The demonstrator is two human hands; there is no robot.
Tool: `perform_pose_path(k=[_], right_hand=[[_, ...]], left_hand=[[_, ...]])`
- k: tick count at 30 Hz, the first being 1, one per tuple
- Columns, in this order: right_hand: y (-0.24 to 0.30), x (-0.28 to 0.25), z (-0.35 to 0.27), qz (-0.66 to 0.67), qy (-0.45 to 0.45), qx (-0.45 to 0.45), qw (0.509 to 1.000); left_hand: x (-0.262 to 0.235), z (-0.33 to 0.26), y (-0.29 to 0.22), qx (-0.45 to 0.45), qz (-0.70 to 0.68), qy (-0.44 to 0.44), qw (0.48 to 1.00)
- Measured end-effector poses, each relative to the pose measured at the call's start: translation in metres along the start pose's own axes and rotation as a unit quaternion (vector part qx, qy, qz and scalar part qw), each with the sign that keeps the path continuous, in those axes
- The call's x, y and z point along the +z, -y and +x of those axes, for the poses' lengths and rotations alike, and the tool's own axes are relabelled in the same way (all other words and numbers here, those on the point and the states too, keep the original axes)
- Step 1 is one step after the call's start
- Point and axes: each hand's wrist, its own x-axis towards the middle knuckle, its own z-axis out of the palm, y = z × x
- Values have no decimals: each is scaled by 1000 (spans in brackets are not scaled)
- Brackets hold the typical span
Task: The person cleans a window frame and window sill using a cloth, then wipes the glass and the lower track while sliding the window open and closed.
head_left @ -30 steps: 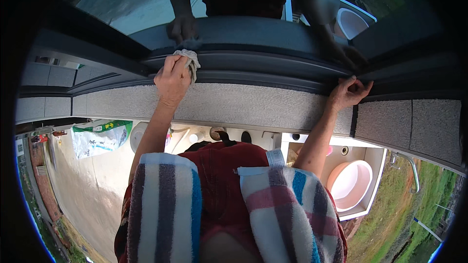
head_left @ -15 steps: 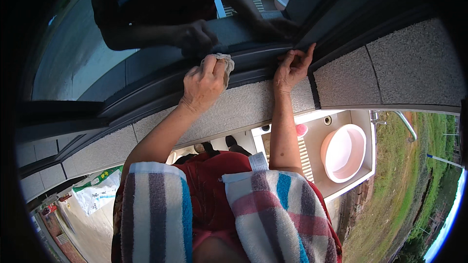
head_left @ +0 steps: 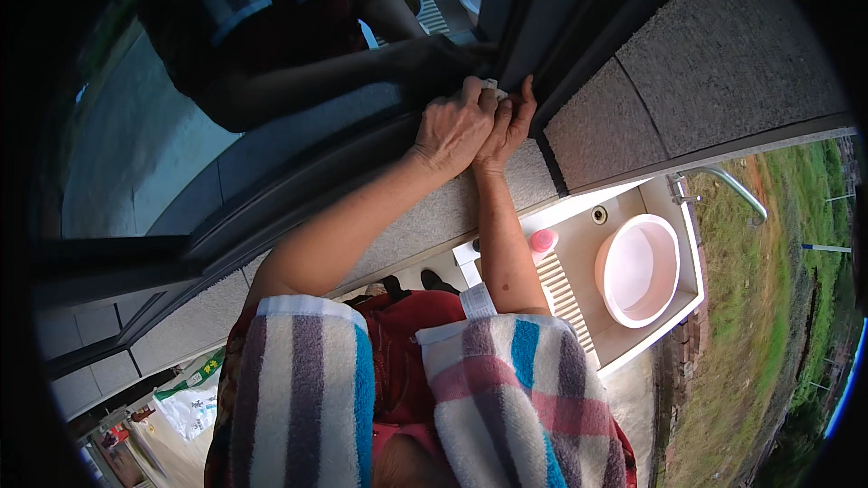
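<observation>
The left hand [head_left: 457,126] is pressing a small pale cloth [head_left: 489,85] into the corner of the dark window frame [head_left: 542,45], fingers curled narrow around it; only a scrap of cloth is showing. A moment ago it was wiping further left along the frame, so the wiping is now reaching the frame's end. The right hand [head_left: 508,122] is closing in, touching the left, fingers flat and holding nothing. Below the frame, a pink basin [head_left: 638,268] is sitting in a white sink [head_left: 669,330].

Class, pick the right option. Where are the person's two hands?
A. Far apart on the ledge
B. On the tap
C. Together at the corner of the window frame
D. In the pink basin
C: the left hand and right hand touch each other at the dark window frame corner, well away from the pink basin.
</observation>
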Motion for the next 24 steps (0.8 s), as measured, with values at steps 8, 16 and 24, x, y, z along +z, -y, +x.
perform_pose_path(k=[8, 16, 24], right_hand=[[14, 4, -4, 21, 3, 26, 999], [13, -1, -1, 5, -5, -11, 1000], [-2, 1, 3, 35, -23, 21, 999]], left_hand=[[3, -7, 3, 19, 30, -13, 999], [8, -1, -5, 13, 96, 1, 995], [-16, -14, 2, 17, 106, 33, 994]])
